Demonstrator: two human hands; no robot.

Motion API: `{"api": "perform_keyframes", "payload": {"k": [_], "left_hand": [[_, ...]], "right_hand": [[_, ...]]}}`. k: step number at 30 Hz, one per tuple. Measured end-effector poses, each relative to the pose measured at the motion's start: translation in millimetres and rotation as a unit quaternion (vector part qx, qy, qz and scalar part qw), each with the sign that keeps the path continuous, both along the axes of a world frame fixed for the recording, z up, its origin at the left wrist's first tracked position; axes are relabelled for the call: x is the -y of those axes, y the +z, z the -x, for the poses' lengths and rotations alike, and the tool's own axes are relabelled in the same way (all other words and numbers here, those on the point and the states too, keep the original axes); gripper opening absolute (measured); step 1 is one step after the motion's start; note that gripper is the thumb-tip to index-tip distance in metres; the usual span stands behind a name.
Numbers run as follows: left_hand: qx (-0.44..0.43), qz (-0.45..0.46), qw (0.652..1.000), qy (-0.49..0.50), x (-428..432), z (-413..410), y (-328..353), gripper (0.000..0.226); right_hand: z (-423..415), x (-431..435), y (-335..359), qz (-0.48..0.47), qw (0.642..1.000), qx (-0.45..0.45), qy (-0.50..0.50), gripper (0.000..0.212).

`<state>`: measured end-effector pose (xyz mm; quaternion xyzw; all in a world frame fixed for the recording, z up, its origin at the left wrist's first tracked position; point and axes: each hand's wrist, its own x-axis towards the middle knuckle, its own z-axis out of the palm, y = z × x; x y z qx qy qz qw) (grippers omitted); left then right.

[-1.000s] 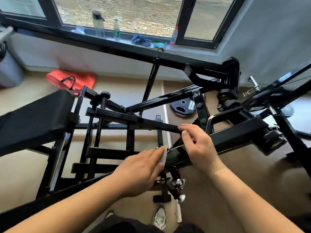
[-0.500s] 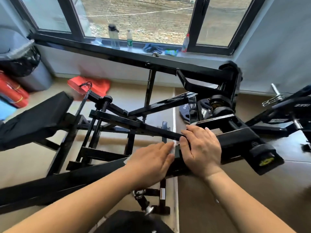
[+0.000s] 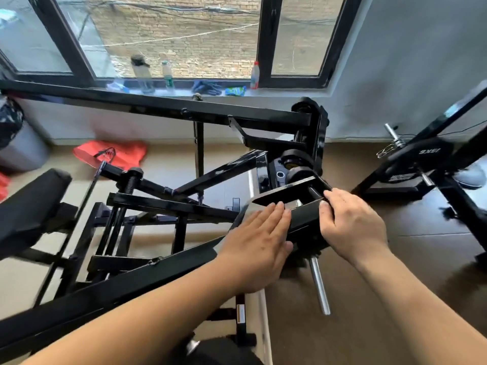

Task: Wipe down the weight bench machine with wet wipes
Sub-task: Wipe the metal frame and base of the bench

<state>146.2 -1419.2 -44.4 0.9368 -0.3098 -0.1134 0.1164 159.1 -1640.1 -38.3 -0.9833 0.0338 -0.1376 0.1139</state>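
The black weight bench machine [image 3: 168,204] fills the middle of the head view, its padded bench [image 3: 29,206] at the left. One long black lever arm [image 3: 118,293] runs from the lower left up to the hands. My left hand [image 3: 258,241] lies flat on this arm with straight fingers. A pale strip that looks like the wet wipe [image 3: 251,206] shows just past its fingertips; the rest is hidden under the palm. My right hand [image 3: 353,227] grips the arm's far end, fingers curled over its top edge. A chrome weight peg [image 3: 319,285] sticks out below the hands.
Bottles [image 3: 142,72] and blue gloves [image 3: 207,88] sit on the window sill. An orange bag [image 3: 113,154] lies on the floor and a grey bin [image 3: 21,148] stands at the left. A second rack with a black weight plate [image 3: 421,159] stands at the right.
Both hands have slid along the lever arm towards its far end. My left hand has gone from holding the wipe against the bar's edge to lying flat on top. The chrome peg has come into view.
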Motion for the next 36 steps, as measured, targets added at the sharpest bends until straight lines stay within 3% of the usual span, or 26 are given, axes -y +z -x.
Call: {"api": "perform_keyframes", "payload": {"k": [6, 10, 14, 20, 25, 30, 33, 36], "left_hand": [[-0.016, 0.072, 0.99, -0.119, 65.5, -64.8, -2.6, 0.065], [-0.031, 0.094, 0.983, -0.153, 87.4, -84.3, 1.1, 0.077], [-0.021, 0.103, 0.985, -0.135, 92.7, -77.3, 5.3, 0.068], [0.036, 0.042, 0.992, -0.11, 30.7, -41.5, -11.2, 0.068], [0.035, 0.02, 0.998, -0.046, -28.1, -10.5, -10.7, 0.067], [-0.001, -0.011, 0.995, 0.098, -66.8, 23.6, -12.2, 0.067], [-0.037, -0.028, 0.986, 0.16, -74.8, 32.1, -7.9, 0.069], [-0.071, 0.026, 0.974, 0.213, -62.5, 22.3, 1.4, 0.067]], "right_hand": [[6.8, 2.5, 1.7, -0.172, 0.981, 0.087, -0.011, 0.053], [7.1, 3.4, 0.2, -0.161, 0.983, 0.091, -0.001, 0.06], [5.2, 5.8, -1.0, -0.138, 0.987, 0.08, -0.012, 0.064], [4.5, 1.5, 2.8, -0.081, 0.994, 0.069, -0.026, 0.06], [-8.5, -10.3, 8.4, 0.077, 0.985, -0.116, -0.1, 0.054], [-10.1, -30.4, 12.5, 0.058, 0.995, -0.076, -0.04, 0.041], [-22.7, -26.7, 23.2, 0.069, 0.988, -0.13, -0.051, 0.044], [-34.5, -28.8, 30.9, 0.075, 0.987, -0.134, -0.039, 0.045]]}}
